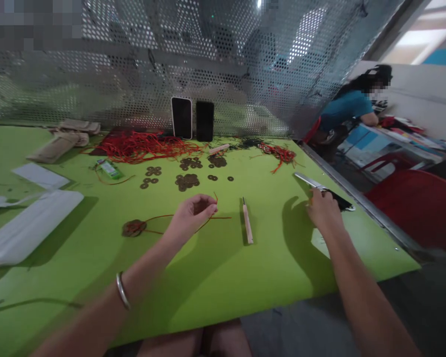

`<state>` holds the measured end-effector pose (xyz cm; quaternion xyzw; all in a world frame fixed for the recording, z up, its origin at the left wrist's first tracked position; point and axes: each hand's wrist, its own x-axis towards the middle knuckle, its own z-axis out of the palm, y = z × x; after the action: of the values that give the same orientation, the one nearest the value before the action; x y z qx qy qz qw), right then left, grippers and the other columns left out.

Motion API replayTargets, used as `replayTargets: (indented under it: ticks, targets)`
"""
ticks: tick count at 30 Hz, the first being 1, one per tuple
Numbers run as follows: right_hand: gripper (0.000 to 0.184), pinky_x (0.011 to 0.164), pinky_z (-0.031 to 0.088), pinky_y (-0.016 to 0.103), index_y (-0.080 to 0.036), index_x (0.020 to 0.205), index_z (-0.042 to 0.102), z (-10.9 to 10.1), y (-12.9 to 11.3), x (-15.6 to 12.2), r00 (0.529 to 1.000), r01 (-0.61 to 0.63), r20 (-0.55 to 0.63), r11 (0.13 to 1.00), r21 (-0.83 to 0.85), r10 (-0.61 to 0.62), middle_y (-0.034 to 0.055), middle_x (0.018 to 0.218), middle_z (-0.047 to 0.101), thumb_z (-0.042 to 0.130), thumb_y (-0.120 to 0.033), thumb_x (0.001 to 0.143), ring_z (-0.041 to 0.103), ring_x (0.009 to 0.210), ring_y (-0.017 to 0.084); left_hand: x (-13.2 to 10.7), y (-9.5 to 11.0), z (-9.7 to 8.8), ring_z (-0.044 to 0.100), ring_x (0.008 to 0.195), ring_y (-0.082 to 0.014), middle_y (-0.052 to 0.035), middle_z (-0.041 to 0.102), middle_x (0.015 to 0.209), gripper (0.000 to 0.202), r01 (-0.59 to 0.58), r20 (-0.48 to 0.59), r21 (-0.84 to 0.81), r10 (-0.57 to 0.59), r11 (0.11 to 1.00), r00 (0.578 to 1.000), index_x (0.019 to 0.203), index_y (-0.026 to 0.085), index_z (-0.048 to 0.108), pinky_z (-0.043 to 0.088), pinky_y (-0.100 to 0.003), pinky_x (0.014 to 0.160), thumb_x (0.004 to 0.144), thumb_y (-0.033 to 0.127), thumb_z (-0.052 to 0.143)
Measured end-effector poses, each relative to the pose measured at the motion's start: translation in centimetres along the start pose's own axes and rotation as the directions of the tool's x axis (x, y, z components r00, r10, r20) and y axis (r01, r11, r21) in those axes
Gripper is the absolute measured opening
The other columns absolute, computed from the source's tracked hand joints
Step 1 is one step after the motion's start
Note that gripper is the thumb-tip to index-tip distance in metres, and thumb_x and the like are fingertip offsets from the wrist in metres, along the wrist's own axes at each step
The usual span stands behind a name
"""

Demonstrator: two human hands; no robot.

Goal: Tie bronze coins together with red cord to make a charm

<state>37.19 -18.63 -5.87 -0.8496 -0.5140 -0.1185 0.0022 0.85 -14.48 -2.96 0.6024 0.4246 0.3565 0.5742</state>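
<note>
Near the centre, a red cord (pixel 223 217) is being pinched by the left hand (pixel 191 213), a coin bundle (pixel 134 228) being seen to its left; at right, a black-and-metal tool (pixel 340 200) is being touched by the right hand (pixel 325 210), whether it is being gripped cannot be told.

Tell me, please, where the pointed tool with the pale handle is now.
In the head view, the pointed tool lies on the green tabletop between the left hand and the right hand, nearer the left.

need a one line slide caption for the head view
Left hand pinches a red cord above a green table, right hand at a silver-and-black tool.
</note>
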Motion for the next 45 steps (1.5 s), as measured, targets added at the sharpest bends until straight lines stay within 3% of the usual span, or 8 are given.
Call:
replayTargets:
  ticks: [4, 9, 15, 17, 21, 24, 27, 45]
  targets:
    - [0.052, 0.075, 0.045, 0.038, -0.017, 0.124, 0.046, -0.1, 0.9, -1.2, 0.999, 0.035, 0.002, 0.991, 0.128, -0.036, 0.0166, 0.108, 0.050, 0.051, -0.011, 0.073, 0.058, 0.091, 0.029, -0.2, 0.4, -0.2, 0.060, 0.080, -0.0133, -0.0039, 0.063, 0.085, 0.021, 0.003, -0.009, -0.010, -0.003, 1.000, 1.000, 0.090, 0.016, 0.059, 0.050, -0.033, 0.081, 0.077, 0.031, 0.064]
    - [0.056, 0.085, 0.044, 0.039, -0.015, 0.123, 0.047, -0.1, 1.5, -2.5, 0.982, 0.152, 0.054, 0.924, 0.350, -0.182, 0.0135, 0.106, 0.056, 0.057, -0.018, 0.068, 0.058, 0.095, 0.027, -0.3, 0.6, -0.2, 0.059, 0.080, -0.0123, -0.0013, 0.061, 0.083, 0.022, -0.101, -0.013, 0.027, 0.101, 0.995, 0.995, 0.096, 0.018, 0.053, 0.051, -0.030, 0.078, 0.079, 0.029, 0.062]
    - [0.050, 0.079, 0.048, 0.039, -0.019, 0.119, 0.049, -2.6, -0.8, -3.2, 0.938, 0.109, 0.202, 0.792, 0.601, -0.282, 0.0119, 0.107, 0.062, 0.057, -0.023, 0.070, 0.061, 0.092, 0.025, -0.6, 0.3, -0.3, 0.059, 0.082, -0.0133, -0.0012, 0.061, 0.084, 0.038, -0.264, 0.030, 0.127, 0.262, 0.956, 0.965, 0.119, 0.022, 0.047, 0.050, -0.033, 0.083, 0.082, 0.022, 0.058]
    - [0.047, 0.079, 0.049, 0.038, -0.019, 0.120, 0.048, -3.9, -2.1, -3.2, 0.876, 0.101, 0.239, 0.643, 0.759, -0.420, 0.0128, 0.110, 0.061, 0.056, -0.027, 0.075, 0.061, 0.094, 0.024, -0.6, 0.1, -0.3, 0.059, 0.085, -0.0137, -0.0015, 0.061, 0.086, 0.039, -0.301, 0.035, 0.154, 0.299, 0.941, 0.954, 0.121, 0.023, 0.049, 0.049, -0.034, 0.086, 0.083, 0.022, 0.057]
    - [0.049, 0.094, 0.044, 0.039, -0.020, 0.127, 0.046, -6.1, -5.3, -2.7, 0.659, 0.069, 0.223, 0.353, 0.933, -0.718, 0.0126, 0.126, 0.055, 0.057, -0.032, 0.081, 0.054, 0.112, 0.024, -0.2, -0.2, -0.6, 0.058, 0.084, -0.0129, -0.0011, 0.060, 0.086, 0.041, -0.331, 0.030, 0.175, 0.331, 0.927, 0.943, 0.123, 0.025, 0.050, 0.049, -0.033, 0.086, 0.083, 0.020, 0.057]
    - [0.045, 0.099, 0.039, 0.040, -0.021, 0.125, 0.051, -6.7, -7.3, -2.3, 0.521, 0.012, 0.197, 0.238, 0.971, -0.830, 0.0101, 0.129, 0.053, 0.058, -0.029, 0.081, 0.050, 0.118, 0.024, 0.1, -0.3, -0.9, 0.057, 0.082, -0.0119, -0.0005, 0.060, 0.084, 0.043, -0.328, 0.023, 0.167, 0.329, 0.930, 0.944, 0.125, 0.025, 0.049, 0.049, -0.030, 0.083, 0.083, 0.019, 0.057]
    - [0.043, 0.100, 0.039, 0.041, -0.022, 0.123, 0.054, -6.3, -8.3, -2.0, 0.458, -0.073, 0.184, 0.170, 0.983, -0.870, 0.0087, 0.128, 0.055, 0.059, -0.027, 0.081, 0.050, 0.118, 0.024, 0.2, -0.3, -1.1, 0.057, 0.082, -0.0114, -0.0004, 0.059, 0.084, 0.043, -0.328, 0.020, 0.143, 0.329, 0.934, 0.944, 0.124, 0.025, 0.050, 0.049, -0.028, 0.082, 0.083, 0.019, 0.057]
    - [0.043, 0.095, 0.044, 0.037, -0.024, 0.121, 0.058, -4.8, -8.9, -2.0, 0.410, -0.222, 0.134, 0.044, 0.974, -0.902, 0.0083, 0.124, 0.058, 0.064, -0.026, 0.079, 0.055, 0.113, 0.022, 0.0, -0.3, -1.4, 0.055, 0.082, -0.0103, 0.0006, 0.058, 0.088, 0.034, -0.223, 0.098, 0.054, 0.217, 0.973, 0.971, 0.118, 0.031, 0.054, 0.047, -0.025, 0.078, 0.084, 0.025, 0.058]
